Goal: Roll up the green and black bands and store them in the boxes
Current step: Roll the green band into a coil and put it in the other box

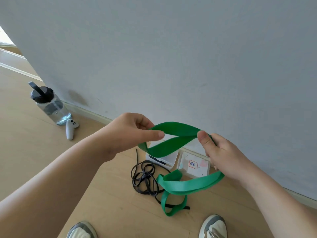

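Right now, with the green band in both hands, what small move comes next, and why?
Probably wind the slack into a second turn: the left hand and right hand pinch one loop of the green band, while the rest hangs loose to the floor.

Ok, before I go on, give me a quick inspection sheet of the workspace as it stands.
Surface: light wooden floor, with the bands and boxes lying on it.
Job's things: green band held up in a loop, its tail trailing unrolled to the floor; black band in a loose tangle on the floor; left box and labelled right box by the skirting.
Clutter: water bottle and white controller at far left.
Grippers: left hand and right hand each pinch the green band.
Cables: nothing seen.
Surroundings: plain wall ahead; shoes at the bottom edge.
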A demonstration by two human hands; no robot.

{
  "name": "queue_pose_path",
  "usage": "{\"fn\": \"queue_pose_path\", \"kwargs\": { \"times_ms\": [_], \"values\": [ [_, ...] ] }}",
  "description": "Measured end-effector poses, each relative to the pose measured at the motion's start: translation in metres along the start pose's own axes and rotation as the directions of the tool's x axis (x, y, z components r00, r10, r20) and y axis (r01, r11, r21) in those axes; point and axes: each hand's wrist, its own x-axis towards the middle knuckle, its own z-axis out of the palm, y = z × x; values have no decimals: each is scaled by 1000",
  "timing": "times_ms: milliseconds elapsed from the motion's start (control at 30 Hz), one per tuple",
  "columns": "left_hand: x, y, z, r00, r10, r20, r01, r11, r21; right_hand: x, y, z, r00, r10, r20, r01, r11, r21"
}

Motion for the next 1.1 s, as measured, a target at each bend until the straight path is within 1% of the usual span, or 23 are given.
{"fn": "queue_pose_path", "kwargs": {
  "times_ms": [100, 133, 167, 200, 267, 300, 367, 433, 467, 567, 600, 667, 700, 733, 767, 800, 867, 900, 933, 967, 1000, 1033, 1100],
  "values": [
    [1, -1, -5, 983, 14, 185, 35, 965, -258, 5, 6, 0, 999, 19, -49, -18, 1000, 24],
    [0, -1, -6, 975, 43, 216, 31, 945, -326, 6, 8, 0, 998, 25, -58, -23, 999, 38],
    [-1, 0, -5, 972, 78, 222, 7, 933, -359, 7, 11, 0, 998, 34, -57, -31, 998, 57],
    [-1, 1, -3, 976, 104, 190, -33, 939, -343, 8, 13, 0, 998, 40, -48, -36, 996, 79],
    [1, 2, 2, 990, 134, 45, -122, 970, -212, 9, 15, 0, 999, 40, -22, -38, 993, 112],
    [3, 2, 4, 990, 134, -43, -139, 979, -146, 9, 14, 0, 999, 35, -14, -34, 993, 116],
    [6, 2, 5, 971, 120, -207, -139, 987, -81, 7, 14, -1, 1000, 13, 6, -14, 995, 102],
    [8, 2, 4, 936, 133, -327, -130, 991, 32, 4, 12, -3, 999, -20, 39, 16, 996, 83],
    [9, 1, 4, 922, 144, -359, -120, 989, 87, 2, 12, -5, 998, -35, 47, 31, 996, 80],
    [11, -1, 3, 904, 155, -398, -102, 983, 150, -2, 9, -9, 997, -45, 59, 41, 998, 56],
    [12, -2, 4, 893, 199, -403, -116, 968, 222, -3, 8, -10, 997, -44, 62, 41, 998, 41],
    [13, -5, 6, 853, 331, -404, -155, 899, 409, -3, 6, -8, 996, -55, 72, 55, 998, 2],
    [14, -6, 7, 828, 389, -402, -172, 861, 479, -3, 5, -7, 995, -63, 72, 64, 998, -23],
    [14, -5, 7, 819, 414, -397, -176, 840, 513, -3, 4, -6, 995, -70, 70, 73, 996, -45],
    [14, -4, 8, 822, 413, -392, -185, 845, 503, -2, 3, -5, 995, -77, 66, 81, 995, -57],
    [13, -4, 8, 847, 358, -393, -176, 886, 428, -2, 3, -4, 995, -76, 63, 80, 995, -60],
    [14, -2, 4, 919, 156, -361, -125, 986, 109, 0, 8, -4, 997, -49, 55, 52, 998, -48],
    [14, -2, 2, 949, 64, -308, -95, 992, -87, 1, 12, -5, 999, -26, 46, 28, 999, -35],
    [14, -3, -1, 968, 4, -252, -70, 965, -254, 2, 16, -7, 999, 0, 38, 1, 1000, -19],
    [14, -3, -3, 978, -23, -208, -60, 922, -381, 3, 20, -8, 999, 20, 31, -20, 1000, 1],
    [14, -4, -5, 985, -21, -174, -54, 908, -416, 4, 21, -10, 999, 28, 30, -28, 999, 18],
    [14, -4, -5, 988, -11, -154, -49, 922, -383, 5, 22, -9, 999, 20, 33, -21, 999, 32],
    [11, -2, 4, 991, 9, -132, -38, 974, -222, 4, 18, -5, 999, -17, 42, 15, 999, 40]
  ]
}}
